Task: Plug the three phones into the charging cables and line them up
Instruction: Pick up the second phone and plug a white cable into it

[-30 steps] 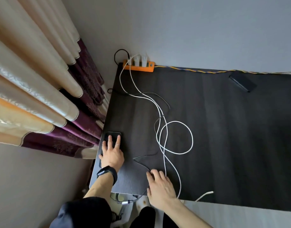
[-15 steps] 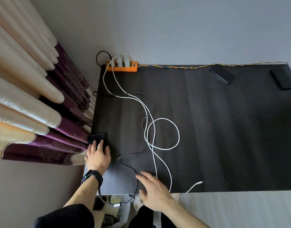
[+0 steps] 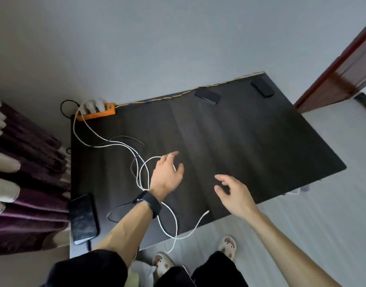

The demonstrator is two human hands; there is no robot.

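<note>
One black phone (image 3: 82, 218) lies at the near left corner of the dark table (image 3: 250, 141), with a black cable at its near end. Two more black phones lie along the far edge: one (image 3: 207, 95) near the middle, the other (image 3: 262, 87) at the far right corner. White cables (image 3: 107, 143) and a black cable (image 3: 120, 210) run from the orange power strip (image 3: 96, 110) into a loose tangle. A free white plug end (image 3: 206, 212) rests by the near edge. My left hand (image 3: 166, 175) hovers open over the cable loop. My right hand (image 3: 234, 193) is open above the table, holding nothing.
Cream and purple curtains (image 3: 22, 183) hang close along the table's left side. A grey wall backs the table, and a brown door frame (image 3: 333, 69) stands at the right. My slippered feet (image 3: 227, 245) are on the pale floor at the near edge.
My left hand left the phone at the near left corner and moved right over the cable loop. My right hand lifted off the table and moved right. The view swung right and tilted.
</note>
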